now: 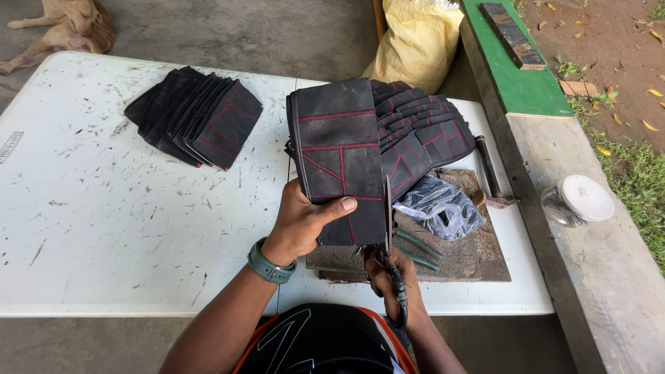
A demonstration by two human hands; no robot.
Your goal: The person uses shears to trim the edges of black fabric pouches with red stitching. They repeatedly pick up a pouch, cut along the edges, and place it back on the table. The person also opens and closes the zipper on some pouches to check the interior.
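Left hand (pixel 303 223) clamped on a black leather piece (pixel 339 156) with red stitching, thumb lying across its front near the lower edge, fingers hidden behind. Piece held upright above the near middle of the white table (pixel 104 208), its right edge just beside the blade. Right hand (pixel 390 273) closed round the handles of scissors (pixel 388 228), blades pointing up along the lower right edge of the piece; whether the blades are apart or together cannot be told. Green watch (pixel 269 266) on the left wrist. Behind the held piece, a fanned stack of like pieces (pixel 426 131) on the table; a second fanned stack (pixel 197 114) well apart, toward the far left. Under and right of the hands, a dark slab (pixel 478 256) bearing a crumpled clear plastic bag (pixel 440 206) and green-handled pliers (pixel 419 249). Hammer (pixel 490 176) lying along the slab's far right edge. Off the table to the right, a concrete ledge (pixel 589 277) with a jar (pixel 578 201) with a white lid; a yellow sack (pixel 415 41) beyond the table. Dog (pixel 66 28) lying on the floor at upper left.
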